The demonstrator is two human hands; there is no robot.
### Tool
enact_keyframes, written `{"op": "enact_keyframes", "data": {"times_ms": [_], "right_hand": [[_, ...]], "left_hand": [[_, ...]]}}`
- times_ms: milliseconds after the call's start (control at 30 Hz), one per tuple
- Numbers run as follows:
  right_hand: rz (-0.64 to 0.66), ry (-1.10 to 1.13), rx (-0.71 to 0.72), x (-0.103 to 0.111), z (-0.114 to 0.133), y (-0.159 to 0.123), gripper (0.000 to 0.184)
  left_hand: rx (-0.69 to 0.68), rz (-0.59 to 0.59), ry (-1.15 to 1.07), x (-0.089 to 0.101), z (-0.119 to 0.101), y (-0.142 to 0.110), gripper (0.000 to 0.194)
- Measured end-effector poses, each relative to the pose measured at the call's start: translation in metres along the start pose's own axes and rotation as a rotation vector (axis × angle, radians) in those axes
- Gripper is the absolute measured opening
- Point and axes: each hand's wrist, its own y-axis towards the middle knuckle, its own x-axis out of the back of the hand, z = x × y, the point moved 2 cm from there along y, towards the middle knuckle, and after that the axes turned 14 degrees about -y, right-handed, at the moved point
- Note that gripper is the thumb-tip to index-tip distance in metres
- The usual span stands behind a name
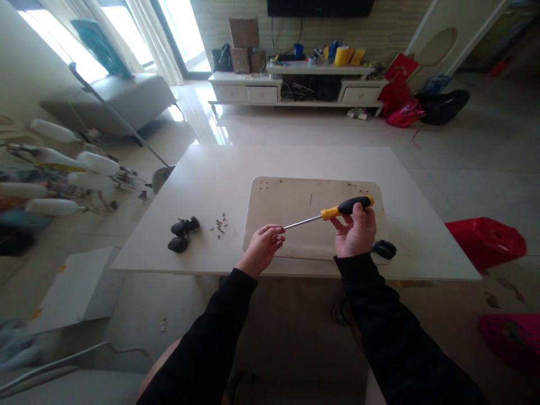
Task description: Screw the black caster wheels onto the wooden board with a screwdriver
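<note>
My right hand (pixel 356 232) is closed on the yellow-and-black handle of a screwdriver (pixel 302 221), holding it above a pale board with rounded corners (pixel 291 197). The shaft slants down to the left, and its tip meets the pinched fingers of my left hand (pixel 265 244). Whatever small thing those fingers hold at the tip is too small to make out. Small holes mark the board's far corners. One black caster wheel (pixel 383 249) is at its near right corner. Several loose screws (pixel 219 226) lie left of the board, beside more black casters (pixel 179 243).
The white table (pixel 211 174) carries all of this. On its right stands a red plastic stool (pixel 485 242); to its left are a white box (pixel 80 287) and a rack with white padded parts (pixel 97 163). A low TV cabinet (pixel 248 93) stands across the room.
</note>
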Motion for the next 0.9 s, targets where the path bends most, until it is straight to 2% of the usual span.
{"op": "enact_keyframes", "data": {"times_ms": [433,900], "right_hand": [[-0.009,-0.006,-0.017,0.0021,-0.0021,0.0041,0.05],[-0.006,-0.02,-0.016,0.0029,0.0007,0.0005,0.048]], "left_hand": [[0.013,0.037,0.071,-0.0015,0.0029,-0.002,0.03],[-0.063,0.025,0.151,0.0017,0.0039,-0.0014,0.032]]}}
